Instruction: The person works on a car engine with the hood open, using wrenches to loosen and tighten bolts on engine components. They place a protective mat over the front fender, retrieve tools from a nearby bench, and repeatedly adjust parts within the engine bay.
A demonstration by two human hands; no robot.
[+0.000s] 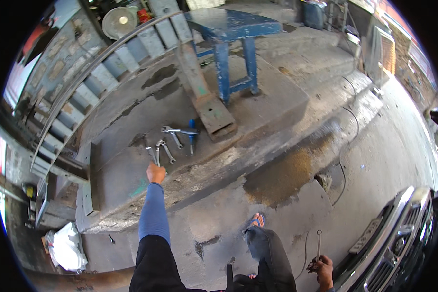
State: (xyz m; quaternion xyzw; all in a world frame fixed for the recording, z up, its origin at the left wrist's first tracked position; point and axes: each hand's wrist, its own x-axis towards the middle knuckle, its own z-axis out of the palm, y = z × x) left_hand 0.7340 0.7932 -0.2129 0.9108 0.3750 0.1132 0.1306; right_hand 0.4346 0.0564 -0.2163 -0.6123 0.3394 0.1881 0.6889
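My left hand (155, 173), at the end of a blue sleeve, reaches onto the raised concrete slab (117, 168). Its fingers are closed around the lower part of a wrench (157, 155). Just beyond it lie a combination wrench (168, 152), another small wrench (176, 140), an adjustable wrench (180, 130) and a blue-handled screwdriver (192, 137). Low on the right, my right hand (322, 270) grips a long ring-ended wrench (319, 246), which points upward near the front of a vehicle.
A blue stool (233, 27) and a metal bracket (216, 117) stand on the slab beyond the tools. A curved slatted metal frame (97, 73) rises at left. The vehicle's bumper (399, 238) is at right; a black cable (343, 165) crosses the floor. A white bag (67, 247) lies lower left.
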